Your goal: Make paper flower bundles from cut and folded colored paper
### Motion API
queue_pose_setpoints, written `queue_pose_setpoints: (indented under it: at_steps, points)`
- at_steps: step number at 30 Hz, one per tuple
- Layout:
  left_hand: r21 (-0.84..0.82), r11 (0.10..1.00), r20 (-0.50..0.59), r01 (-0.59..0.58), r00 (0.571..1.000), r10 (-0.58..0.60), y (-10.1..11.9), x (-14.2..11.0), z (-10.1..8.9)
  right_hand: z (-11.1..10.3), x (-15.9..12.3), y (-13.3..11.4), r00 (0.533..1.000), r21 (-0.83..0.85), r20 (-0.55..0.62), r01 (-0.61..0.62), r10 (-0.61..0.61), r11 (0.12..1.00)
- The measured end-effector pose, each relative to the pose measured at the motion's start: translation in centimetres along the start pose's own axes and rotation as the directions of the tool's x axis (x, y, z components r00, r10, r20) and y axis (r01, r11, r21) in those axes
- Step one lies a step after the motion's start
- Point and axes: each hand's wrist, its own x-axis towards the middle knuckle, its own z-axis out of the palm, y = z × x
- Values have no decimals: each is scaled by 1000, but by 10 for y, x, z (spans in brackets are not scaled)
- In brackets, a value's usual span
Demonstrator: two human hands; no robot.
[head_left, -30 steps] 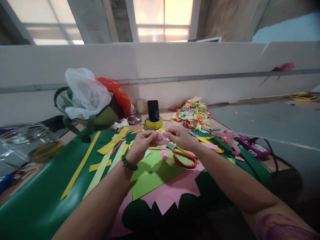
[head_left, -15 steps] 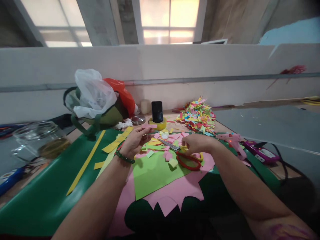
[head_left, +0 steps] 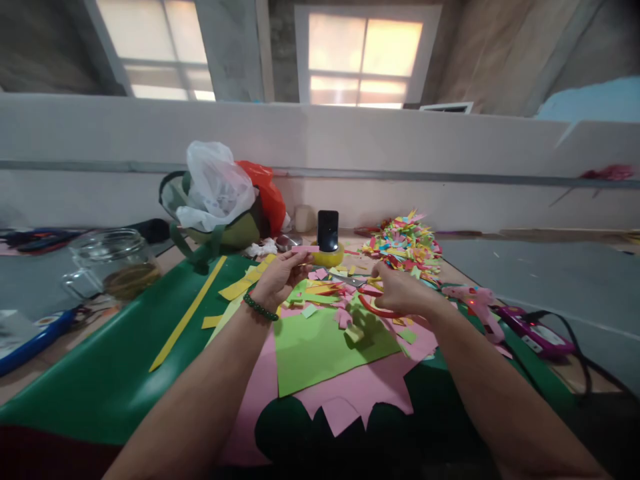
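Observation:
Between thumb and fingers, my left hand (head_left: pixel 281 279) pinches a small pink paper strip (head_left: pixel 305 249). A green bead bracelet (head_left: pixel 260 308) circles that wrist. My right hand (head_left: pixel 400 292) is closed on the red-and-yellow handles of a pair of scissors (head_left: pixel 370 297); the blades point left toward my left hand. Below the scissors lie pink, green and yellow paper scraps (head_left: pixel 343 317) on a light green sheet (head_left: pixel 330 357). Under that sheet spreads a larger pink sheet (head_left: pixel 345 407) with a jagged cut edge.
A phone (head_left: pixel 328 230) leans upright by a yellow tape roll (head_left: pixel 330 255). Behind my right hand sits a pile of colourful paper clippings (head_left: pixel 407 243). A pink glue gun (head_left: pixel 477 307) lies at right. At left are a glass jug (head_left: pixel 115 263) and a green bag (head_left: pixel 233 227).
The camera view has shifted, so the scene sits further right. The scissors have turned in my right hand, their handles now flatter and higher. My left hand still holds the pink strip.

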Motion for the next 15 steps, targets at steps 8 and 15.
queue_pose_setpoints:
  at_steps: [8,15]
  points:
    - [-75,997,-52,20,998,-24,4,-7,7,-9,-1,15,951,676,-228,310,-210,668]
    - [-61,998,-13,-19,1000,18,7,-8,4,-2,-18,-1,838,608,-266,529,-476,592]
